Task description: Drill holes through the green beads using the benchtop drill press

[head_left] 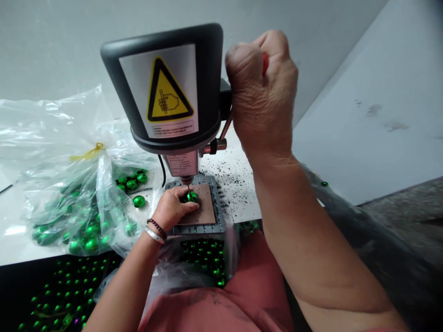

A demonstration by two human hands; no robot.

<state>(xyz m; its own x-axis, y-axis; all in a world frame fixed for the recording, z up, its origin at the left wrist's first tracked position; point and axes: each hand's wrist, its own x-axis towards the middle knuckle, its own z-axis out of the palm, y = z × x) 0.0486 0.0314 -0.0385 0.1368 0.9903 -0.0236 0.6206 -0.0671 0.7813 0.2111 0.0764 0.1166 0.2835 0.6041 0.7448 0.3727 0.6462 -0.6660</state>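
My left hand [172, 206] pinches a shiny green ball [191, 197] between thumb and fingers on a brown board [204, 210]. Directly over the ball is the bit of a small black drill press [166, 87]; I cannot tell whether the bit has entered it. My right hand [265, 87] is raised beside the machine's head, closed around the red-ended grip of the press's feed lever [226, 124]. Most of that grip is hidden by the fingers. Beneath the board lies the grey slotted base [218, 198] of the press.
On the left, a clear plastic bag [104, 166] tied with yellow string holds several green balls. A loose green ball [139, 201] lies near my left wrist. Dark shavings [238, 184] litter the white table. More green balls [204, 253] fill a container below the base.
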